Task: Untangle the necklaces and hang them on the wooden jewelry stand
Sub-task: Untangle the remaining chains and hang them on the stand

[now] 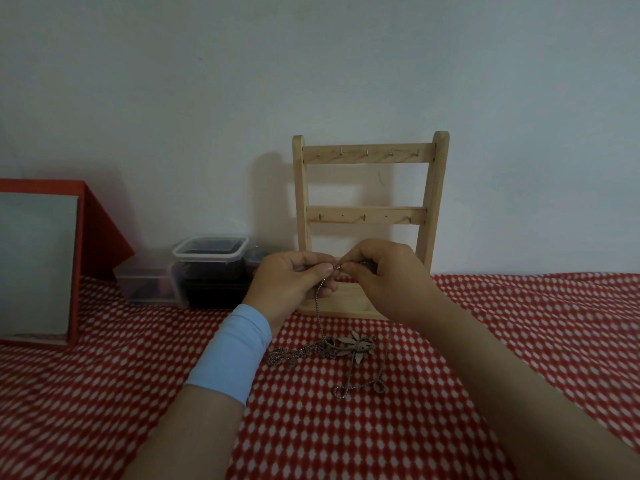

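The left hand (pixel 294 275) and the right hand (pixel 377 271) are meeting fingertip to fingertip above the cloth (pixel 519 341), both with fingers curled in. Between them they are pinching the top end of a thin chain (pixel 319 306). The left thumb and forefinger are nipping it just below its small ring (pixel 336 267), and the right fingertips are closing on the ring from the other side.

The chain is hanging straight down from that pinch, passing beside the heel of the left hand. It is running into the necklaces (pixel 325 349), which are lying tangled on the cloth below both hands, between the two forearms. In that tangle a pale leaf-shaped pendant (pixel 356 344) is sitting beneath the right hand and a strand is trailing off toward the left wrist. A twisted loop (pixel 360 388) is lying nearest the person. How many necklaces are making up the tangle is hard to tell.

The stand (pixel 369 216) is standing upright directly behind the hands, which are hiding part of its base. Its two hooked cross bars are rising above the knuckles and its back is leaning at the wall (pixel 346 64). A light blue band (pixel 232 355) is wrapping the left wrist. Beyond the left hand, on its outer side, clear tubs (pixel 211 261) are sitting stacked, and farther out that way a red box (pixel 100 223) is standing.
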A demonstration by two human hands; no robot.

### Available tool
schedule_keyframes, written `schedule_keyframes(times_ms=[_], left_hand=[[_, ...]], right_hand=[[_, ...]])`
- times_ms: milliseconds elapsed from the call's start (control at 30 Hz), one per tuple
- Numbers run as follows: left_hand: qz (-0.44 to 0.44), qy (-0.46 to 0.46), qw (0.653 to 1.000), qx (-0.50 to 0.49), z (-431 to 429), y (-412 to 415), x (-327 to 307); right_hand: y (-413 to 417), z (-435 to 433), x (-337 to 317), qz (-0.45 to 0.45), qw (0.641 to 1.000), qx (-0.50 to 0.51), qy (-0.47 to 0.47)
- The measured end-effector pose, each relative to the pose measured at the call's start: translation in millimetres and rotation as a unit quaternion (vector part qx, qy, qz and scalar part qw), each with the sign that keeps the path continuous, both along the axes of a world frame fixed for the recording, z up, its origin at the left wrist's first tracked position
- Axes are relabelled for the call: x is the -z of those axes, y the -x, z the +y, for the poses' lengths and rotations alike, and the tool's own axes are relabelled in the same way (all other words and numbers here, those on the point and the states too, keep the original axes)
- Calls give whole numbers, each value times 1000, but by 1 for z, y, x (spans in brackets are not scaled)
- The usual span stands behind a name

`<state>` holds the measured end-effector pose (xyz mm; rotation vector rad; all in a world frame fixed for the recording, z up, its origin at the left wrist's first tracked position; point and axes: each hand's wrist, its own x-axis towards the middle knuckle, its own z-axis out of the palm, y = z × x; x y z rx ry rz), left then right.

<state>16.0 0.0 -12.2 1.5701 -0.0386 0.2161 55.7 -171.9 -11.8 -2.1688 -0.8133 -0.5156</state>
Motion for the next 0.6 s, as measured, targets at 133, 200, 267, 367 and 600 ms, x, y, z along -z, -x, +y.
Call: schedule_keyframes(times_ms=[133,200,267,367,600], left_hand=[[-1,-11,1000,-4,1,0,0],[0,-16,1000,-6,1,0,0],[-1,-16,1000,-6,0,0,1],[-7,-15,1000,-8,-1,0,0],[-7,19,1000,3,-2,0,0]], right_hand=[[1,2,0,-19,999,17,21],[1,3,1,-23,999,27,27],[1,4,1,-26,999,34,26],[2,5,1,-34,998,39,19],[0,5,5,-38,997,61,-12]])
